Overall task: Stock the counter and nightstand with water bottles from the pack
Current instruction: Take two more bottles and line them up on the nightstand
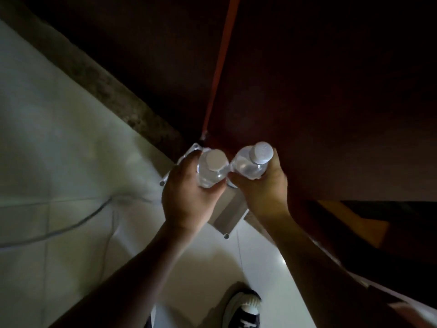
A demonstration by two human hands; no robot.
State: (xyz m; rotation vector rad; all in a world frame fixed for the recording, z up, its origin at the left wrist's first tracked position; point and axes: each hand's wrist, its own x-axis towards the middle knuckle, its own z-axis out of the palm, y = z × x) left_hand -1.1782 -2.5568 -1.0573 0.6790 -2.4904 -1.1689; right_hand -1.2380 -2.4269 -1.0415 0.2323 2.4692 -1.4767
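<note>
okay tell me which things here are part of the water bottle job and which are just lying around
Part of the job:
clear plastic water bottle with white cap in the left hand
second clear bottle in the right hand

Just lying about:
grey cable on the pale tiled floor
black-and-white sneaker

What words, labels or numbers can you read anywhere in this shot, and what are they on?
No readable text anywhere.
Bottle in the left hand: clear, white cap, no label showing.
Bottle in the right hand: same, no label showing.
Shoe: white marks on the dark upper, too blurred and cut off to read.
</note>
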